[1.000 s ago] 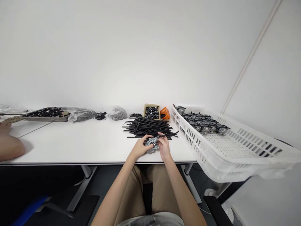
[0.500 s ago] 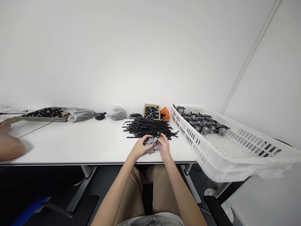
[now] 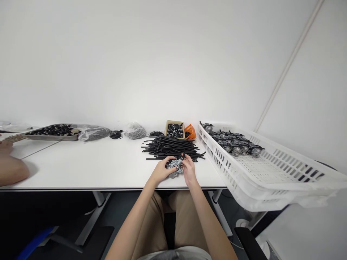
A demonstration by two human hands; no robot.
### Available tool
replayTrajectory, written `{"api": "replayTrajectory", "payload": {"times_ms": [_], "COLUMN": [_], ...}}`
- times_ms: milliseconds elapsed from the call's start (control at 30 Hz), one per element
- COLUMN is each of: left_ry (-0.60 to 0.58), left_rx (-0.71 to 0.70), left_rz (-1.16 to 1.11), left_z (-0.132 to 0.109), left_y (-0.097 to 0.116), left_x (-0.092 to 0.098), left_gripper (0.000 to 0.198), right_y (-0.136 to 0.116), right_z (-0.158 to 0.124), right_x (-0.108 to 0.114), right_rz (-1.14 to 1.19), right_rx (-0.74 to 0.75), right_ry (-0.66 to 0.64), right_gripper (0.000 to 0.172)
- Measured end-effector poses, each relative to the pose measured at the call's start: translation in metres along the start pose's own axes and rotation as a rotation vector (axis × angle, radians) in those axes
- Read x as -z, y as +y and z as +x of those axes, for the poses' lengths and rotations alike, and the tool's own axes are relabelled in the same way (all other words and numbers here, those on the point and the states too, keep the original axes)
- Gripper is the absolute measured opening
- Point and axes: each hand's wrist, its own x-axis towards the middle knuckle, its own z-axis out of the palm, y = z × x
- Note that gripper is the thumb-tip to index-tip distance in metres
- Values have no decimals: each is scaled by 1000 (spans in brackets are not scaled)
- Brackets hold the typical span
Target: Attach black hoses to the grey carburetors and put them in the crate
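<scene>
Over white tabletop (image 3: 94, 166), nr front edge at 6 o'clock: gripping grey metal part (image 3: 175, 163) w/ L hand (image 3: 162, 169), closed round it; pinching w/ R hand (image 3: 189, 169) its blk tube (image 3: 184, 155), long axis to approx 1 o'clock. Can't tell body's long axis, part-hidden. From there, at 12, blk hose pile (image 3: 170, 146); at 2, white crate (image 3: 260, 187).

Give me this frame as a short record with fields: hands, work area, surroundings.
left hand: gripping gray metal part
right hand: at the part's right side, by a black piece; exact grip unclear
just beyond: pile of black rods on white table
behind pile: beige bin, orange basket
right: white crate with similar metal parts
left: metal tray, another person's arm
</scene>
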Motion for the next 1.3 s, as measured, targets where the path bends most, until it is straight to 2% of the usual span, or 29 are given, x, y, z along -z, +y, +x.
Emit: {"api": "replayTrajectory", "payload": {"times_ms": [1300], "left_ry": [-4], "left_rx": [-1], "left_rz": [3], "left_z": [0], "left_y": [0], "left_x": [0], "left_gripper": [44], "right_y": [-2], "right_z": [-1], "right_x": [-1], "right_rz": [-4], "right_rx": [6], "right_ry": [10], "right_gripper": [38]}}
